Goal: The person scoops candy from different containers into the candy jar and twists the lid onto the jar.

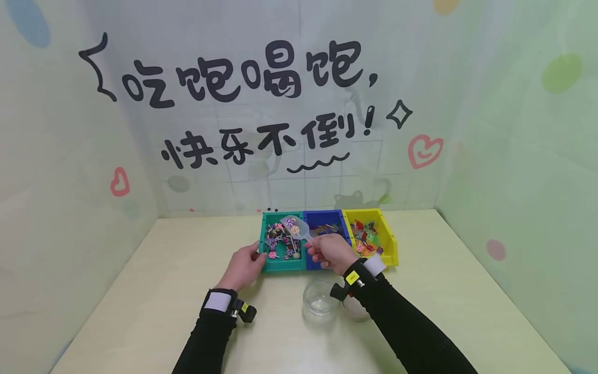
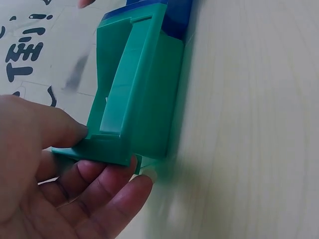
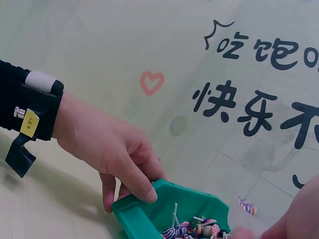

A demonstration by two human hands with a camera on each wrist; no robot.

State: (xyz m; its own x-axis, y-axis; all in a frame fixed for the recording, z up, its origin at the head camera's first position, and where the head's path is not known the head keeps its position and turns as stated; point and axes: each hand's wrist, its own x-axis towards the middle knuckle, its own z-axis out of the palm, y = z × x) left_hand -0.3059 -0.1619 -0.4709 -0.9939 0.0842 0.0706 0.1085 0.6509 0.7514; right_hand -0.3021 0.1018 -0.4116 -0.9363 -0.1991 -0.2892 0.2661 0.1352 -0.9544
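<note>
The green bin (image 1: pixel 280 262), leftmost of three at the table's far middle, is gripped at its near left corner by the left hand (image 1: pixel 244 267), thumb over the rim. A clear scoop (image 1: pixel 295 227) of lollipops (image 1: pixel 290 224) is pinched by the right hand (image 1: pixel 330 253) above it (fingers curled round the handle). The scoop is best kept level and carried slowly toward the near jar (image 1: pixel 320 300), while the bin is held steady.

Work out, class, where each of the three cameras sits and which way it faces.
Head: worn high, faces forward and down at the green bin; both hands show, right hand holding a clear scoop.
Left wrist: beside the left hand, faces the bin's outer wall.
Right wrist: low, faces across to the left hand.
Shared: all three show that hand gripping the bin.
</note>
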